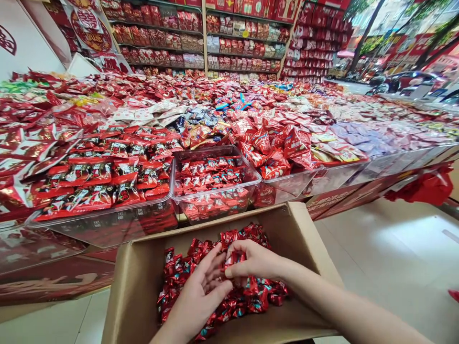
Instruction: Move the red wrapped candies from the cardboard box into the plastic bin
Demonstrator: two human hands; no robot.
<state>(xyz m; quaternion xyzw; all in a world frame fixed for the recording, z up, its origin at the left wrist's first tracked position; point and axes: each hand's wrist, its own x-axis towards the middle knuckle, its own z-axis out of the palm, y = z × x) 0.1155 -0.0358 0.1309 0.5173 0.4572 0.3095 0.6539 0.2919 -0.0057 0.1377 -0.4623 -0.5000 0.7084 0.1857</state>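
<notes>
holds a red-wrapped candy (235, 258) pinched in the right hand (253, 259), above the candy pile (256, 302) inside the box (311, 239). curves the left hand (201, 294) half open just left of it, with nothing visibly held.

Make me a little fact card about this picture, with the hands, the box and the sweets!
left hand: left hand, half open, beside the right
right hand: right hand, fingers pinching a red-wrapped sweet
box: open cardboard box, with a loose pile of red-wrapped sweets
beyond box: clear plastic bin of small red-wrapped sweets
right of bin: red triangular packets
background: stocked shelves
</notes>
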